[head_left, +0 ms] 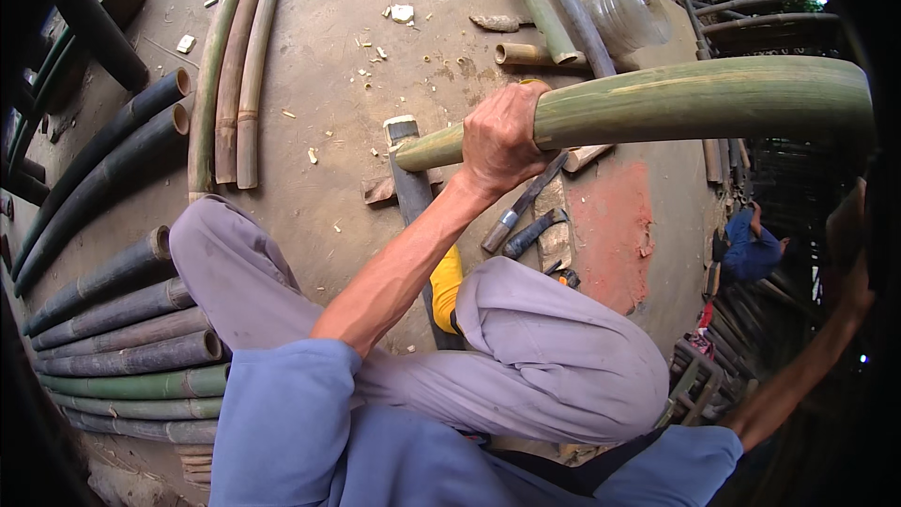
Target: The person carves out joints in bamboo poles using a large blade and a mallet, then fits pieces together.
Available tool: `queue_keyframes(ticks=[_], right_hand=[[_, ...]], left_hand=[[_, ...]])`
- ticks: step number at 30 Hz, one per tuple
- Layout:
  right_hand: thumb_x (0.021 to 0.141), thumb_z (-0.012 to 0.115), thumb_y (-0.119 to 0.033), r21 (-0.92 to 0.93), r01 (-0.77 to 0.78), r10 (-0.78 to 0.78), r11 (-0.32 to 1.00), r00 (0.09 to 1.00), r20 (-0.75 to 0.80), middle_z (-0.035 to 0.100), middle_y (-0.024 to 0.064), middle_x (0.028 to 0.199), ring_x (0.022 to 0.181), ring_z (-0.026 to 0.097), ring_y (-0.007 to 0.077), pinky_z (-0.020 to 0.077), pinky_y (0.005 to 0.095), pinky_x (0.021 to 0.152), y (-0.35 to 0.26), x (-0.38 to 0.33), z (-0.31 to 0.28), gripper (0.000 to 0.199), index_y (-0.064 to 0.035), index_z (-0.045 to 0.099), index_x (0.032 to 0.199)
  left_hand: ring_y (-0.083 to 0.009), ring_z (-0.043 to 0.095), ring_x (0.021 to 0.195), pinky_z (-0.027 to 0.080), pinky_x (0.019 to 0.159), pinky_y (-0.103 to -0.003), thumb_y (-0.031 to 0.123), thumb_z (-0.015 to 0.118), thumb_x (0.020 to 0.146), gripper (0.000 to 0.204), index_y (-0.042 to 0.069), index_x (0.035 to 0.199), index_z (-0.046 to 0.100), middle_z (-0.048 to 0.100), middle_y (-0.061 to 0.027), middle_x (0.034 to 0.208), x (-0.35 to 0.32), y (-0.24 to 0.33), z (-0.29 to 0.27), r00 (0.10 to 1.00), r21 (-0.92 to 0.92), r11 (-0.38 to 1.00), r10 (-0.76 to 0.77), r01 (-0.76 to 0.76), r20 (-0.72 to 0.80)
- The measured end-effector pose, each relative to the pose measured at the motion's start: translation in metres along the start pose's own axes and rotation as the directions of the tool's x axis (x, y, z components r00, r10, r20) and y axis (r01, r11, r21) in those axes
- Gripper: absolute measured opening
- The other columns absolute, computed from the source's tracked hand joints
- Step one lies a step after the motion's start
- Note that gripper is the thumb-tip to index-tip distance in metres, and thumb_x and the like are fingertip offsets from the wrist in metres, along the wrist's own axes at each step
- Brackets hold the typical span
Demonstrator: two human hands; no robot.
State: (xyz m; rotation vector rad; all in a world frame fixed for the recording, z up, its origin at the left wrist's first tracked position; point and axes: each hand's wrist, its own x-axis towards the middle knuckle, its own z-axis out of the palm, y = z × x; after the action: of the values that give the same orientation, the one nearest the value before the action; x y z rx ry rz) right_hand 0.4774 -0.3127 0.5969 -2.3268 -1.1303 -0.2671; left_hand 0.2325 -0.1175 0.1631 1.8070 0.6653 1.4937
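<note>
My left hand (pixel 507 136) is closed round a thick green bamboo pole (pixel 704 103), thumb side up. The pole's narrower end lies against a dark pole (pixel 410 183) with a pale cut top; its wide end runs to the right rim. My right arm (pixel 798 376) stretches out to the right, and my right hand (pixel 856 282) is in the dark rim, its fingers not clear. A brownish flat shape stands just above that hand. Below the bamboo lie a long dark-handled tool (pixel 526 202) and a shorter black one (pixel 533 234).
Dark and green bamboo poles (pixel 131 357) lie stacked at left, with three slimmer poles (pixel 230 75) farther off. More poles (pixel 544 5) and a clear plastic container (pixel 627 17) are at far right. Pale chips litter the ground. Another person in blue (pixel 749 249) is at right.
</note>
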Motion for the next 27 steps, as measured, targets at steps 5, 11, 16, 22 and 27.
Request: queue_keyframes(ticks=[5, 11, 16, 22, 27], right_hand=[[0.078, 0.075, -0.018, 0.006, -0.002, 0.002, 1.000, 1.000, 0.008, 0.056, 0.0161, 0.119, 0.112, 0.055, 0.0230, 0.0398, 0.0338, 0.100, 0.001, -0.002, 0.006, 0.086, 0.0031, 0.024, 0.145], [0.078, 0.076, -0.015, 0.008, -0.020, 0.020, 1.000, 1.000, 0.001, 0.056, 0.0154, 0.119, 0.113, 0.054, 0.0218, 0.0390, 0.0330, 0.101, 0.006, -0.006, 0.002, 0.086, 0.0034, 0.025, 0.144], [0.077, 0.077, -0.013, 0.009, -0.024, 0.024, 1.000, 1.000, -0.001, 0.056, 0.0149, 0.119, 0.113, 0.053, 0.0208, 0.0383, 0.0323, 0.101, 0.009, -0.016, 0.011, 0.086, 0.0036, 0.026, 0.144], [0.076, 0.078, -0.011, -0.042, 0.025, -0.028, 0.999, 0.997, -0.075, 0.057, 0.0142, 0.119, 0.114, 0.052, 0.0195, 0.0375, 0.0315, 0.101, -0.005, -0.060, 0.059, 0.086, 0.0039, 0.027, 0.144], [0.074, 0.079, -0.012, 0.214, 0.030, -0.013, 0.976, 0.997, -0.079, 0.043, 0.0155, 0.136, 0.124, 0.043, 0.0217, 0.0296, 0.0330, 0.106, -0.003, -0.155, 0.196, 0.088, 0.0027, 0.028, 0.144]], left_hand=[[-0.0300, 0.065, 0.079, 0.053, 0.069, -0.037, 0.014, 0.085, 0.054, 0.061, 0.006, 0.108, 0.057, 0.064, -0.0113, 0.093, -0.002, -0.007, 0.000, 1.000, 0.013, 1.000, -0.001, 0.001, 0.008], [-0.0301, 0.066, 0.080, 0.053, 0.070, -0.038, 0.014, 0.085, 0.053, 0.062, 0.006, 0.108, 0.057, 0.064, -0.0117, 0.093, 0.001, -0.003, 0.001, 1.000, 0.003, 1.000, 0.007, -0.007, -0.012], [-0.0308, 0.065, 0.080, 0.053, 0.070, -0.038, 0.013, 0.085, 0.053, 0.062, 0.006, 0.108, 0.057, 0.064, -0.0123, 0.093, 0.001, -0.004, -0.002, 1.000, 0.004, 1.000, -0.013, 0.013, 0.000], [-0.0315, 0.065, 0.083, 0.054, 0.072, -0.038, 0.011, 0.083, 0.055, 0.061, 0.006, 0.110, 0.056, 0.064, -0.0125, 0.096, -0.001, -0.001, 0.003, 0.999, -0.029, 0.999, -0.015, 0.016, 0.036], [-0.0297, 0.067, 0.084, 0.055, 0.071, -0.037, 0.011, 0.082, 0.059, 0.062, 0.006, 0.113, 0.052, 0.063, -0.0135, 0.095, 0.001, -0.013, -0.021, 0.997, 0.041, 0.999, -0.004, 0.001, 0.077]])
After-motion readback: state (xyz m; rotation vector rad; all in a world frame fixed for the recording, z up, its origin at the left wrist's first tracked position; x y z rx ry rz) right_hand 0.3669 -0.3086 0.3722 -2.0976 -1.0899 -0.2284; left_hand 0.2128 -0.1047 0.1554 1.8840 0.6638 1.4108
